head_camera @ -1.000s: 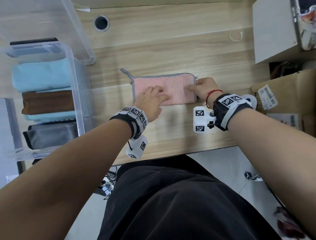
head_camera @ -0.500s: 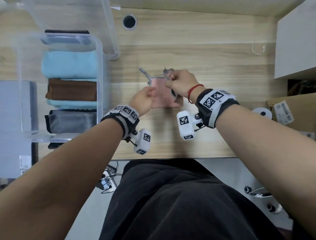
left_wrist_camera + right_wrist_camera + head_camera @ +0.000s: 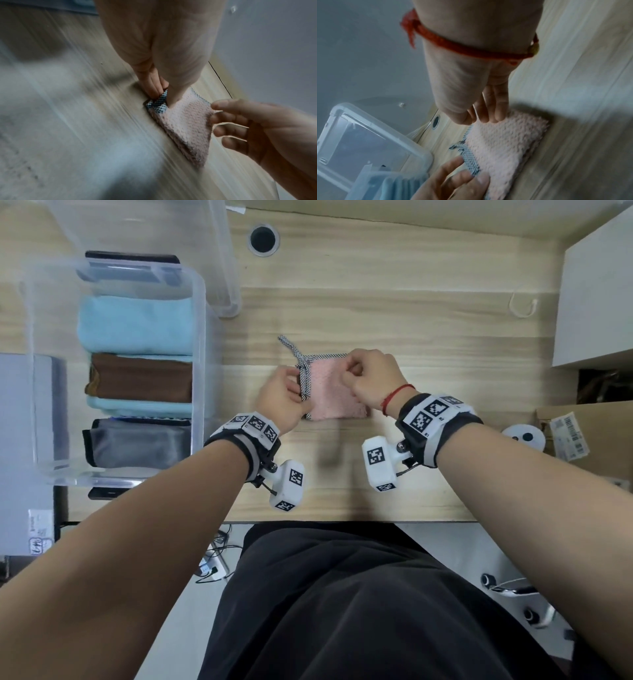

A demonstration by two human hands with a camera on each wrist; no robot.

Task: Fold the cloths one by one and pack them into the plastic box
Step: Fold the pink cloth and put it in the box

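Pink cloth (image 3: 334,400), folded, on table (image 3: 428,320)

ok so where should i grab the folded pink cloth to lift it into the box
Probably the checkered-trim edge of the pink cloth, pinched from the left where the left hand grips. Loose layers stack there; the right edge is a closed fold, so it likely won't fall open.
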